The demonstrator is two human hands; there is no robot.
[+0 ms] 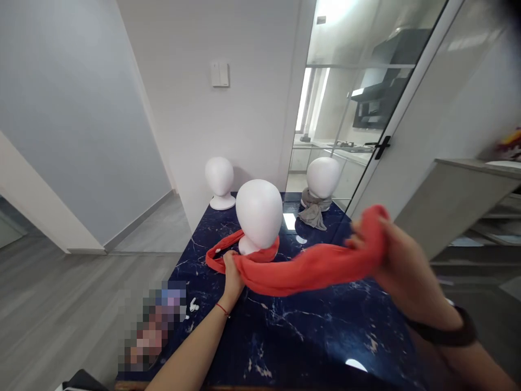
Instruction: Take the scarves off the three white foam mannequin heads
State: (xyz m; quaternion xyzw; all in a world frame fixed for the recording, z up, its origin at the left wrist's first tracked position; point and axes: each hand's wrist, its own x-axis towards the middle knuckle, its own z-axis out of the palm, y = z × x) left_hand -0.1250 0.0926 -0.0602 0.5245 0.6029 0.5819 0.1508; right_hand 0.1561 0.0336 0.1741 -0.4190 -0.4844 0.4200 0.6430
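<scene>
A long red scarf (309, 269) loops round the neck of the nearest white foam head (259, 213) on the dark blue marble table (309, 336). My left hand (233, 274) is closed on the scarf just left of the head's base. My right hand (393, 252) is raised at the right, fingers wrapped round the scarf's other end, which hangs stretched between the two hands above the table.
A bare white foam head (220, 179) stands at the table's back left. Another white head (323, 178) at the back right wears a grey scarf (313, 213). A small white object (193, 305) lies near the left edge. A glass door (378, 146) and a shelf (468, 190) are to the right.
</scene>
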